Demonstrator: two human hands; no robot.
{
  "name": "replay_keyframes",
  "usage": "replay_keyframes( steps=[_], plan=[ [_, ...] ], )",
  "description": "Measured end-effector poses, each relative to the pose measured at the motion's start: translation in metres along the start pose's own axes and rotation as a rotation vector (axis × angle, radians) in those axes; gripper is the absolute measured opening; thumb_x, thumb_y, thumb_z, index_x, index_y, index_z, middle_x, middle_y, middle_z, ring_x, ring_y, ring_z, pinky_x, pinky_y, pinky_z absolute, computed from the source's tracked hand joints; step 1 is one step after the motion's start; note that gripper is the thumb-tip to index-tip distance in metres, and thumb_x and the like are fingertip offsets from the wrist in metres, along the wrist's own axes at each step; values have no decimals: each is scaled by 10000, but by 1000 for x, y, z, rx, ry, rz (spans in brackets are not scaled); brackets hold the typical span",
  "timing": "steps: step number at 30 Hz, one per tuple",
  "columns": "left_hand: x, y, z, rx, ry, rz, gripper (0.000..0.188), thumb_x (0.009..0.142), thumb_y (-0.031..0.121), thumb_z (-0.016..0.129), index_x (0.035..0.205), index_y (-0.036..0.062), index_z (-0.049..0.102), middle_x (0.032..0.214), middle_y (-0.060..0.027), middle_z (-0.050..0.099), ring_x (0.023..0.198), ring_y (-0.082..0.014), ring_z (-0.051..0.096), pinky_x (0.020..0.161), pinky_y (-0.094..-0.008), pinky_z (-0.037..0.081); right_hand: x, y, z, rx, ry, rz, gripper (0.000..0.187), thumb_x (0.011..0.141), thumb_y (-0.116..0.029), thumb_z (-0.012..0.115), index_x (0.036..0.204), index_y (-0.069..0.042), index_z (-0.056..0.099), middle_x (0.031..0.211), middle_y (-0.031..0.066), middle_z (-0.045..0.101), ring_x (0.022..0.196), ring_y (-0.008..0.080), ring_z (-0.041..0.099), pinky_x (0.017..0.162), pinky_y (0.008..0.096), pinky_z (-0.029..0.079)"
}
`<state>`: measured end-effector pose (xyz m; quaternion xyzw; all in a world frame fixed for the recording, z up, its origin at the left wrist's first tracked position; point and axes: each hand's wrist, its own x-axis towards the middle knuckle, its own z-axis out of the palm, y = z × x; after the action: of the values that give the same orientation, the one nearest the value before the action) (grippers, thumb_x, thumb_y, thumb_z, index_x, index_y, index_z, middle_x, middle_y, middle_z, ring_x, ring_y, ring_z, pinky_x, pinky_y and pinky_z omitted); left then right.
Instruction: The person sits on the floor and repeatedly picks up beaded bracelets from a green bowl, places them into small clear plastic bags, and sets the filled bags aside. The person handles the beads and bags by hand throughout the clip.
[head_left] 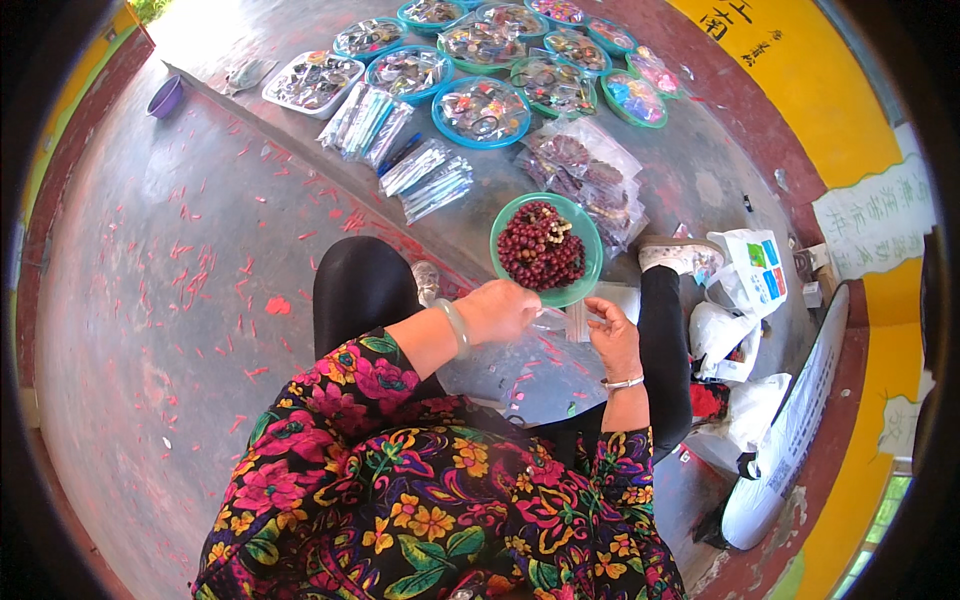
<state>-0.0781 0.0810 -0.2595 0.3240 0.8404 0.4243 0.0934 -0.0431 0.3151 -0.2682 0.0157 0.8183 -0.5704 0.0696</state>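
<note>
My left hand (498, 311) is closed in a pinch just below a green plastic basin (588, 221), slightly smeared by motion. Across from it, my right hand (614, 338) has its thumb and fingers bent together. Between them shows part of a clear plastic bag (553, 319), which both hands seem to pinch at its edges; the fingertips are partly hidden. A heap of dark red bead bracelets (535, 250) fills the basin, with some paler beads near the top.
Blue and green basins (481, 142) of small packaged goods stand ahead. Nearer lie bundles of wrapped pens (428, 180) and clear bags of dark beads (590, 175). White carrier bags (748, 275) and a long pale board (785, 460) are at my right. A purple basin (166, 97) sits far left.
</note>
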Motion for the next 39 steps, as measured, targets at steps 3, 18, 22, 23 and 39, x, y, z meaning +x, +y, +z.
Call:
replay_keyframes(
  steps=[3, 18, 22, 23, 39],
  plan=[
    [4, 4, -15, -145, -60, -7, 135, 826, 151, 522, 848, 50, 608, 699, -131, 599, 592, -249, 594, 525, -349, 462, -1, 21, -1, 176, -132, 94, 489, 665, 91, 524, 1137, -33, 494, 1096, 61, 538, 968, 134, 533, 816, 253, 447],
    [12, -5, -21, -1037, 298, -471, 378, 857, 384, 499, 1012, 50, 585, 916, -31, 614, 738, -74, 546, 555, -176, 366, -9, 4, 18, 797, -226, 300, 243, 785, -45, 597, 1018, 10, 552, 947, 110, 617, 852, 201, 607, 741, 320, 505],
    [9, -1, -11, -1019, -150, -447, 337, 812, 282, 595, 1058, 54, 559, 882, -4, 588, 744, -75, 523, 601, -198, 373, -8, -17, 23, 985, -108, 278, 224, 804, -59, 575, 1017, 7, 547, 963, 106, 608, 856, 200, 603, 755, 344, 510],
    [5, -6, 2, -1076, -98, -456, 271, 791, 219, 628, 990, 47, 566, 827, -5, 579, 713, -79, 531, 581, -202, 387, -7, -16, 22, 1003, -98, 284, 226, 808, -63, 572, 1021, 4, 545, 962, 104, 608, 856, 200, 602, 753, 343, 510],
    [7, -14, 4, -1057, -120, -635, 251, 785, 149, 605, 985, 39, 502, 832, -32, 548, 734, -88, 543, 584, -217, 433, 9, -19, 19, 864, -207, 531, 238, 798, -53, 581, 1025, 5, 545, 901, 82, 611, 789, 209, 618, 660, 305, 524]
  ],
)
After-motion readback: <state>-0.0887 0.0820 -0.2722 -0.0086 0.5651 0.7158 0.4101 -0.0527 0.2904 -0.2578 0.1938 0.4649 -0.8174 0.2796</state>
